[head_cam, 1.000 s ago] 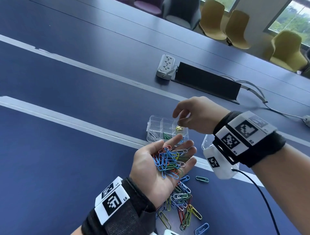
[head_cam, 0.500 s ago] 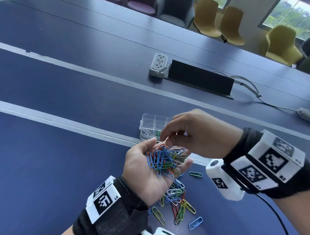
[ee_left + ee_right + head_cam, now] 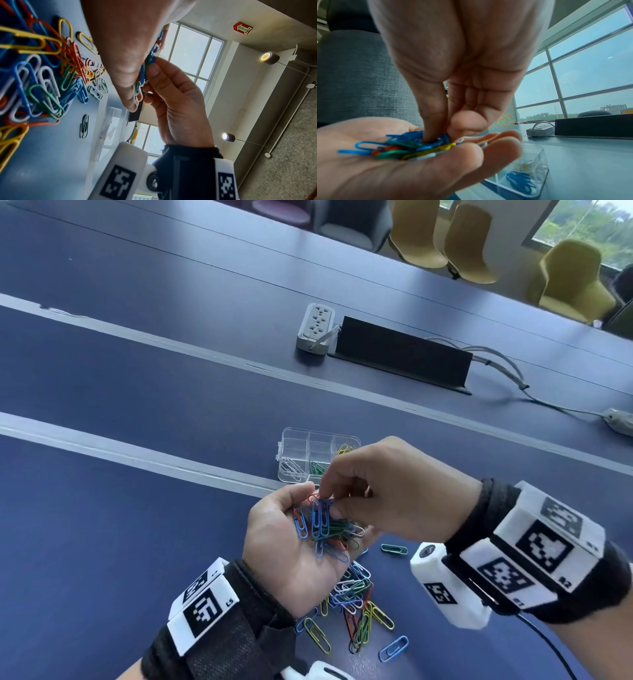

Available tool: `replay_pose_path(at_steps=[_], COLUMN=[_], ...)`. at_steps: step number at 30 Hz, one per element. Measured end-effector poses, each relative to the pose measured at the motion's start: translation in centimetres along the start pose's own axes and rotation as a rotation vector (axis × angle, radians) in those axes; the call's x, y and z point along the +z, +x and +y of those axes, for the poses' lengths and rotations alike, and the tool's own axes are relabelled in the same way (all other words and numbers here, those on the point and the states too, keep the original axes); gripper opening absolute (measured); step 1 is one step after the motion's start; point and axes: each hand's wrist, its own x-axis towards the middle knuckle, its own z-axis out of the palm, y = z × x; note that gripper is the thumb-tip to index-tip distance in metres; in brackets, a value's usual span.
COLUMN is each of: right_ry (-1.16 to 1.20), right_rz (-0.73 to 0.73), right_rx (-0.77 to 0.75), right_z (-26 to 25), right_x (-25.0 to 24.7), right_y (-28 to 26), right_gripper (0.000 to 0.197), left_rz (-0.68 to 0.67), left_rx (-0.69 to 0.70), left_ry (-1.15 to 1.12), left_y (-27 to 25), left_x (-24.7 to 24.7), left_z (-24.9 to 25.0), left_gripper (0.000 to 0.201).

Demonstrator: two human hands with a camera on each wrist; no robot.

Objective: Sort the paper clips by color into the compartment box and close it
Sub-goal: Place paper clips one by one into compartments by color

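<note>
My left hand [image 3: 274, 546] lies palm up over the table and carries a heap of mixed paper clips [image 3: 337, 537]. The right hand [image 3: 329, 503] reaches into that heap from the right and pinches a few blue clips [image 3: 321, 518] between thumb and fingers, as the right wrist view shows [image 3: 436, 136]. Just beyond both hands stands the clear compartment box [image 3: 291, 440], open, with white, green and yellow clips in separate cells. Blue clips [image 3: 520, 181] fill its near cell. More mixed clips form a pile [image 3: 352, 601] on the table beneath my left wrist.
A lone green clip [image 3: 394, 549] and a blue one [image 3: 394, 648] lie beside the pile. Farther back are a white power strip [image 3: 315, 326], a black cable box [image 3: 400, 354] and trailing cables [image 3: 507, 371]. Yellow chairs [image 3: 575, 275] line the far edge.
My right hand has come back from above the box down to the left palm and taken hold of blue clips. The left hand has barely moved.
</note>
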Motion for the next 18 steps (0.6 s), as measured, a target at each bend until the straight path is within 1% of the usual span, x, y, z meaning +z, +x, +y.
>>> replay_pose_path(at_steps=[2, 6, 9, 10, 11, 14, 18], right_ry=[0.008, 0.011, 0.071, 0.129, 0.241, 0.700, 1.060], right_rz=[0.014, 0.035, 0.049, 0.043, 0.031, -0.007, -0.006], right_rx=[0.006, 0.013, 0.016, 0.036, 0.069, 0.188, 0.267], right_z=[0.1, 0.1, 0.3, 0.4, 0.6, 1.3, 2.3], right_x=[-0.1, -0.4, -0.7, -0.8, -0.9, -1.0, -0.9], right_y=[0.0, -0.1, -0.2, -0.1, -0.1, -0.1, -0.4], right_gripper=[0.019, 0.024, 0.023, 0.022, 0.021, 0.019, 0.009], left_rz=[0.004, 0.018, 0.061, 0.072, 0.077, 0.062, 0.020], left_rx=[0.000, 0.005, 0.027, 0.034, 0.038, 0.039, 0.009], left_ry=[0.004, -0.005, 0.024, 0.035, 0.045, 0.074, 0.100], left_y=[0.0, 0.2, 0.4, 0.4, 0.4, 0.3, 0.4], left_x=[0.1, -0.2, -0.5, -0.4, -0.3, -0.2, -0.4], left_z=[0.0, 0.2, 0.4, 0.4, 0.4, 0.3, 0.3], left_gripper=[0.040, 0.027, 0.029, 0.030, 0.032, 0.041, 0.051])
